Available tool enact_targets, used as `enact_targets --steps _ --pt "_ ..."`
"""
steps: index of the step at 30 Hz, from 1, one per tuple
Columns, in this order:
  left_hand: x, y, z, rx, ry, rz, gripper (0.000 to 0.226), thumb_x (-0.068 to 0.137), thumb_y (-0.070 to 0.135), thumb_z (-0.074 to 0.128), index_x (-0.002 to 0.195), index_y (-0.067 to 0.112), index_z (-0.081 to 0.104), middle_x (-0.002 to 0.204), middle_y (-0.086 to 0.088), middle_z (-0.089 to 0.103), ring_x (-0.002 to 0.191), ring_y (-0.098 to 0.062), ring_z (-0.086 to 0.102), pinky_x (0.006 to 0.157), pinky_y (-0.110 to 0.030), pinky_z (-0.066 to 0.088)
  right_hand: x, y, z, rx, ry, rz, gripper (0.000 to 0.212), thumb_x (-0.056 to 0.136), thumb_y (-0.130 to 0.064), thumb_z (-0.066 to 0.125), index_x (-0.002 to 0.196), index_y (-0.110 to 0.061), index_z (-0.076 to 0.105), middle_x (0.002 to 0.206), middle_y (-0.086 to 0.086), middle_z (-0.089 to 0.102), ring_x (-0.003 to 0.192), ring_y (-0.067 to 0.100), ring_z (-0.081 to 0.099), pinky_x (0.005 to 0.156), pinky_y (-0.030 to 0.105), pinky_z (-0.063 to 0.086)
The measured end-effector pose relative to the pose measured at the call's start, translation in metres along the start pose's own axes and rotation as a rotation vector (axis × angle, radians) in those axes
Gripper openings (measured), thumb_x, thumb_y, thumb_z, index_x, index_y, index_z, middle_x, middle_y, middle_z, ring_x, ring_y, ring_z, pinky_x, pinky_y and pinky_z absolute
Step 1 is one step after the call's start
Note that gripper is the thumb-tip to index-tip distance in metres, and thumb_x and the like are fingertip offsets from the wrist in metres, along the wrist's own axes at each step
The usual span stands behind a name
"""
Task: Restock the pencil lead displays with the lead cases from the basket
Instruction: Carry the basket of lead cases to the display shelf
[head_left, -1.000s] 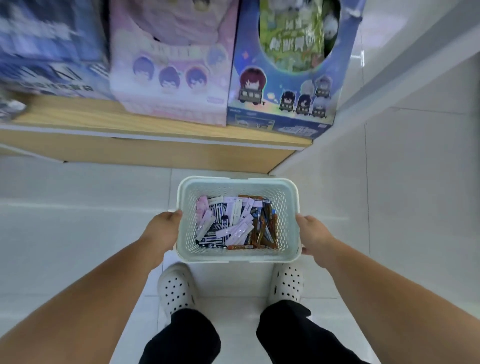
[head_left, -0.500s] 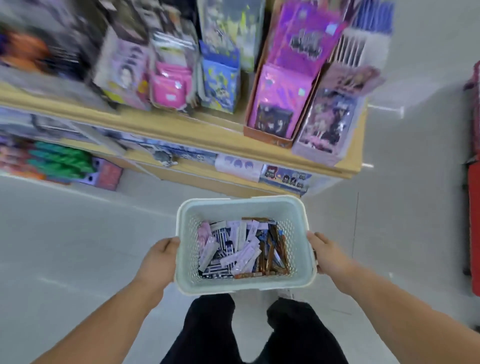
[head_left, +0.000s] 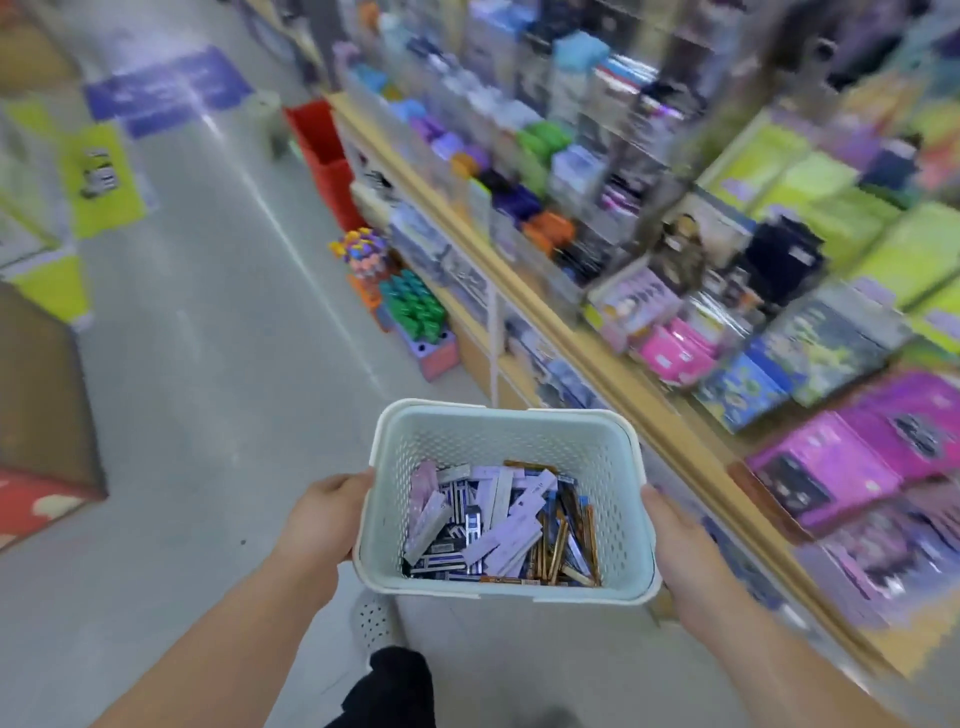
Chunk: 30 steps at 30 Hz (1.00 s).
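head | basket (head_left: 498, 441) gripped between left hand (head_left: 324, 512), right hand (head_left: 680, 551) fingers

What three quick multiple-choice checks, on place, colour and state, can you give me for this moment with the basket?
1. Where do the store shelves stand relative to the person?
A. To the right
B. To the left
C. Behind

2. What colour is the basket?
A. Bright red
B. Black
C. Pale mint green

3. How is the basket held?
A. Resting on the floor
B. By the left hand and right hand, one on each side
C. Hanging from one hand

Answers: 1 A, the wooden shelf edge runs along the right of the aisle. 2 C, its perforated walls are pale green. 3 B, each hand grips a side wall, with the lead cases loose inside.
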<state>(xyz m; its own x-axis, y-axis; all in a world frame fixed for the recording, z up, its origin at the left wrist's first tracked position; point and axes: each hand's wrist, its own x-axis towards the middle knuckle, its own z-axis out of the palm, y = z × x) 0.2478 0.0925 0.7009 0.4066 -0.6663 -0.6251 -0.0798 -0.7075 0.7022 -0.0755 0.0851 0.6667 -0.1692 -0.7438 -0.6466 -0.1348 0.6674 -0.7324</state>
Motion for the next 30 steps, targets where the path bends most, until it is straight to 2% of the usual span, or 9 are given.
enact_targets --steps 3,7,12,15,18,20,22,25,30 --pt "0.031 0.001 -0.058 -0.098 0.051 -0.052 0.027 0.1 0.029 0.053 0.092 0.01 0.07 0.058 0.002 0.065 0.051 -0.015 0.057 0.052 -0.026 0.044 0.023 -0.042 0.063 -0.064 -0.073 -0.044 0.029 0.102 -0.039 0.049 0.108 -0.026 0.074 0.107 -0.007 0.076 0.104 0.013 0.069 0.099 0.041 0.052" --pt "0.083 0.01 -0.138 -0.189 0.068 -0.082 0.028 0.101 0.029 0.051 0.097 0.012 0.073 0.072 -0.005 0.072 0.063 -0.022 0.065 0.058 -0.031 0.051 0.049 -0.091 0.16 -0.146 -0.097 -0.08 0.032 0.098 -0.053 0.051 0.116 -0.035 0.072 0.117 -0.014 0.071 0.11 0.009 0.066 0.104 0.044 0.049" --pt "0.149 0.047 -0.243 -0.227 0.095 -0.081 0.028 0.101 0.026 0.051 0.093 0.007 0.07 0.062 -0.002 0.068 0.06 -0.022 0.061 0.061 -0.031 0.049 0.063 -0.159 0.288 -0.119 -0.126 -0.042 0.036 0.099 -0.052 0.054 0.119 -0.027 0.072 0.114 -0.005 0.075 0.105 0.017 0.07 0.103 0.047 0.051" --pt "0.19 0.07 -0.298 -0.247 0.151 -0.078 0.028 0.101 0.025 0.052 0.089 0.007 0.069 0.051 0.004 0.062 0.044 -0.012 0.054 0.053 -0.024 0.042 0.077 -0.201 0.353 -0.122 -0.15 -0.068 0.037 0.102 -0.049 0.053 0.123 -0.024 0.069 0.116 -0.002 0.074 0.107 0.02 0.069 0.104 0.05 0.05" --pt "0.232 0.095 -0.34 -0.275 0.197 -0.084 0.028 0.102 0.026 0.052 0.087 0.008 0.066 0.045 0.007 0.057 0.034 -0.007 0.049 0.046 -0.021 0.036 0.1 -0.24 0.411 -0.136 -0.184 -0.096 0.031 0.104 -0.044 0.05 0.109 -0.022 0.072 0.105 -0.001 0.076 0.098 0.021 0.071 0.091 0.042 0.056" --pt "0.263 0.112 -0.364 -0.297 0.211 -0.084 0.028 0.101 0.027 0.053 0.087 0.008 0.066 0.046 0.007 0.058 0.035 -0.007 0.05 0.044 -0.02 0.037 0.121 -0.271 0.446 -0.116 -0.214 -0.103 0.031 0.104 -0.044 0.05 0.113 -0.022 0.07 0.102 -0.001 0.076 0.096 0.022 0.072 0.082 0.038 0.057" --pt "0.297 0.129 -0.385 -0.303 0.24 -0.081 0.029 0.101 0.029 0.053 0.085 0.008 0.065 0.048 0.007 0.058 0.038 -0.009 0.05 0.045 -0.02 0.037 0.145 -0.301 0.482 -0.145 -0.229 -0.095 0.038 0.102 -0.051 0.051 0.121 -0.022 0.067 0.109 0.001 0.076 0.098 0.022 0.073 0.078 0.037 0.057" --pt "0.348 0.161 -0.409 -0.317 0.3 -0.066 0.03 0.101 0.029 0.052 0.08 0.01 0.063 0.048 0.007 0.055 0.04 -0.009 0.047 0.045 -0.02 0.034 0.187 -0.351 0.532 -0.172 -0.26 -0.115 0.038 0.103 -0.05 0.049 0.119 -0.02 0.067 0.11 0.003 0.075 0.097 0.024 0.072 0.075 0.037 0.057" --pt "0.427 0.224 -0.441 -0.393 0.373 -0.082 0.034 0.102 0.03 0.05 0.081 0.009 0.068 0.052 0.006 0.061 0.049 -0.014 0.052 0.057 -0.026 0.041 0.259 -0.449 0.613 -0.203 -0.37 -0.147 0.034 0.106 -0.044 0.044 0.112 -0.02 0.068 0.106 0.003 0.074 0.094 0.021 0.072 0.068 0.033 0.057"
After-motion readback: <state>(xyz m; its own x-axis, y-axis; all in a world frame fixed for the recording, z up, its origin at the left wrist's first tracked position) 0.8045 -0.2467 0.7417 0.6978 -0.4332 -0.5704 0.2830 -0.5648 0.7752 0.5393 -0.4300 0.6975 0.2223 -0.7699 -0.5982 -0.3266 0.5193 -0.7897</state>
